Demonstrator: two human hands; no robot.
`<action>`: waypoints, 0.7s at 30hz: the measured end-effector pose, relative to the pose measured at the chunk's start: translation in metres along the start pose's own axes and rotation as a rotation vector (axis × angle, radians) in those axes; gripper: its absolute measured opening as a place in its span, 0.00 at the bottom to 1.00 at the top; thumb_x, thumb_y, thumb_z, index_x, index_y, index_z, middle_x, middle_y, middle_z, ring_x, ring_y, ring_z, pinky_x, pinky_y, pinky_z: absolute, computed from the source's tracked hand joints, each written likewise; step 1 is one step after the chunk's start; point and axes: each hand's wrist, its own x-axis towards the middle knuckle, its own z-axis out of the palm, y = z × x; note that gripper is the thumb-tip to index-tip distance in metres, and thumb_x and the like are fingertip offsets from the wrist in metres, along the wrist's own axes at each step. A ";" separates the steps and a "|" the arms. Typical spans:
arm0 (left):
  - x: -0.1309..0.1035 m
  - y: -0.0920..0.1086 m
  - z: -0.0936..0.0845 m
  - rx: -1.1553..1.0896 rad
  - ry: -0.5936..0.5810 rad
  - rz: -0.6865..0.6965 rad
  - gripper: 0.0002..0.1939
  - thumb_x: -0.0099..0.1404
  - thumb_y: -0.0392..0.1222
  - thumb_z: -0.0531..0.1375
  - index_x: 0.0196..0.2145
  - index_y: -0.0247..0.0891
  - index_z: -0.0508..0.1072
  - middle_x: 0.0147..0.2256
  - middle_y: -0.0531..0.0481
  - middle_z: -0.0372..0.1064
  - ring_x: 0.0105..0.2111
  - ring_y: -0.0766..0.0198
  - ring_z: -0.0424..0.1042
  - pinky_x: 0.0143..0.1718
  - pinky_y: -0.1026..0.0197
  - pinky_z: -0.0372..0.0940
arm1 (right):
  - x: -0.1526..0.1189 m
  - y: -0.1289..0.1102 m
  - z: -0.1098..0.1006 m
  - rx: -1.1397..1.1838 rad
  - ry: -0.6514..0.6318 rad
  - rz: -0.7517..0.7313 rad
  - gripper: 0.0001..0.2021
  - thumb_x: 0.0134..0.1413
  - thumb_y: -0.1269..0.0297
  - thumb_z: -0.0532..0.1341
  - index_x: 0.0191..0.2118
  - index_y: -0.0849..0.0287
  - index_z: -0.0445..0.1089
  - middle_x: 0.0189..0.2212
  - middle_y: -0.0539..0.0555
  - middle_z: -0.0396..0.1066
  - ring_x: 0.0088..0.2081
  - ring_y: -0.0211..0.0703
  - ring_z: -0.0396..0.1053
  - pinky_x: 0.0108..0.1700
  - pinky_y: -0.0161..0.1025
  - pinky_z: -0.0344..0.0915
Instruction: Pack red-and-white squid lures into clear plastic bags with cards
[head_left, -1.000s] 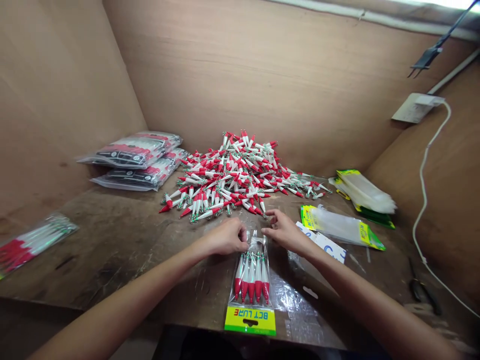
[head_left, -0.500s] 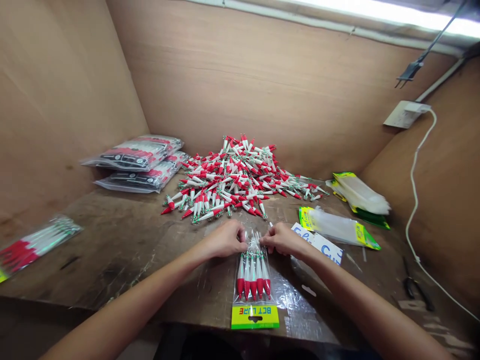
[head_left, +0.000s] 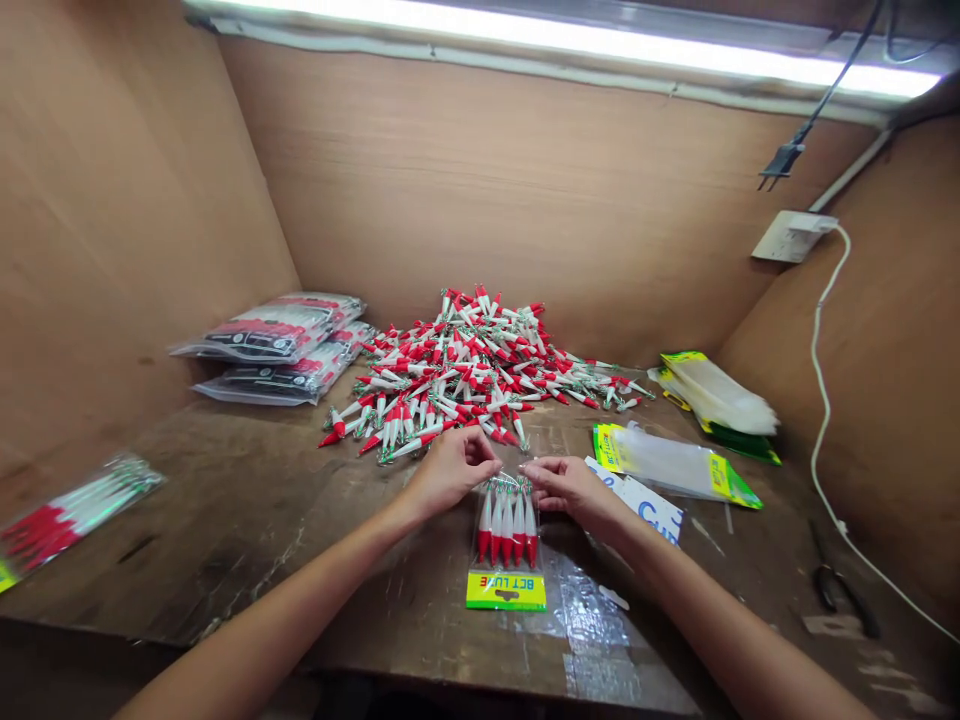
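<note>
A clear plastic lure bag (head_left: 507,588) lies in front of me, its yellow-green header toward me with upside-down lettering. Inside it, several red-and-white fishing lures (head_left: 508,525) stand side by side, red ends toward the header and green hooks at the far end. My left hand (head_left: 456,470) is closed, thumb and finger pinching the bag's far left corner. At the far right corner, my right hand (head_left: 568,490) pinches the clear plastic with thumb and forefinger, its other fingers curled beside the lures. The fingertips partly cover the bag's far edge.
A large heap of loose lures (head_left: 465,370) lies beyond my hands. Packed bags (head_left: 277,345) are stacked at back left; a filled bag (head_left: 79,510) lies at far left. Flat header bags (head_left: 660,460), printed cards (head_left: 651,505) and black-handled pliers (head_left: 844,590) are on the right.
The lure bag has shifted away from the table's front edge, and its far end looks shorter between my fingers. Both hands stay at its far corners. My view has tilted slightly upward.
</note>
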 end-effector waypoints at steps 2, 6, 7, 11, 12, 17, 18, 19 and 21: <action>0.001 0.005 0.001 -0.043 0.020 0.007 0.11 0.58 0.43 0.68 0.33 0.37 0.71 0.29 0.51 0.75 0.30 0.61 0.76 0.34 0.61 0.70 | 0.001 0.001 -0.001 -0.017 0.004 -0.018 0.21 0.45 0.50 0.75 0.37 0.64 0.78 0.28 0.52 0.75 0.26 0.32 0.69 0.32 0.31 0.67; 0.001 0.017 0.005 -0.162 0.088 -0.018 0.28 0.60 0.46 0.69 0.55 0.40 0.66 0.38 0.47 0.77 0.39 0.58 0.78 0.41 0.58 0.70 | 0.002 0.004 -0.004 0.022 0.060 -0.087 0.18 0.44 0.52 0.75 0.34 0.62 0.79 0.27 0.51 0.73 0.26 0.32 0.66 0.32 0.32 0.65; 0.002 0.019 0.005 -0.228 0.071 -0.072 0.33 0.61 0.47 0.69 0.60 0.40 0.63 0.41 0.45 0.77 0.42 0.58 0.78 0.42 0.58 0.70 | 0.002 0.004 -0.005 0.030 0.074 -0.103 0.18 0.45 0.52 0.75 0.34 0.62 0.79 0.27 0.51 0.73 0.26 0.33 0.66 0.32 0.33 0.65; 0.004 0.024 0.011 -0.402 -0.116 -0.337 0.28 0.58 0.54 0.71 0.51 0.36 0.76 0.44 0.41 0.78 0.42 0.56 0.77 0.40 0.59 0.68 | -0.002 0.003 -0.009 0.026 0.104 -0.144 0.16 0.45 0.52 0.75 0.33 0.62 0.80 0.28 0.52 0.73 0.27 0.34 0.66 0.33 0.34 0.64; 0.004 0.023 0.013 -0.398 -0.132 -0.361 0.25 0.57 0.54 0.71 0.45 0.34 0.79 0.42 0.41 0.78 0.40 0.56 0.77 0.39 0.60 0.67 | -0.003 0.002 -0.009 0.019 0.109 -0.151 0.16 0.45 0.52 0.74 0.33 0.62 0.80 0.27 0.52 0.73 0.27 0.35 0.66 0.33 0.35 0.64; 0.004 0.015 0.022 -0.365 -0.085 -0.355 0.21 0.54 0.54 0.72 0.34 0.32 0.82 0.32 0.44 0.78 0.28 0.63 0.73 0.32 0.62 0.65 | -0.010 -0.006 -0.007 -0.073 0.149 -0.178 0.15 0.46 0.53 0.73 0.32 0.63 0.81 0.24 0.52 0.73 0.25 0.36 0.63 0.31 0.36 0.59; 0.004 0.014 0.023 -0.359 -0.079 -0.345 0.20 0.54 0.54 0.72 0.34 0.32 0.82 0.31 0.45 0.78 0.27 0.64 0.72 0.31 0.63 0.64 | -0.010 -0.007 -0.006 -0.094 0.160 -0.187 0.15 0.46 0.54 0.72 0.32 0.63 0.81 0.24 0.52 0.73 0.25 0.36 0.62 0.30 0.36 0.58; 0.004 0.013 0.024 -0.352 -0.077 -0.334 0.20 0.55 0.54 0.72 0.34 0.32 0.82 0.31 0.45 0.77 0.27 0.64 0.71 0.30 0.64 0.63 | -0.011 -0.009 -0.006 -0.111 0.174 -0.201 0.15 0.47 0.55 0.72 0.32 0.63 0.82 0.24 0.52 0.73 0.25 0.37 0.62 0.30 0.36 0.58; 0.003 0.012 0.024 -0.336 -0.084 -0.306 0.20 0.56 0.55 0.71 0.35 0.33 0.82 0.31 0.45 0.77 0.27 0.64 0.71 0.29 0.64 0.63 | -0.011 -0.011 -0.006 -0.134 0.194 -0.237 0.14 0.47 0.56 0.71 0.33 0.63 0.82 0.24 0.52 0.74 0.26 0.37 0.62 0.30 0.36 0.58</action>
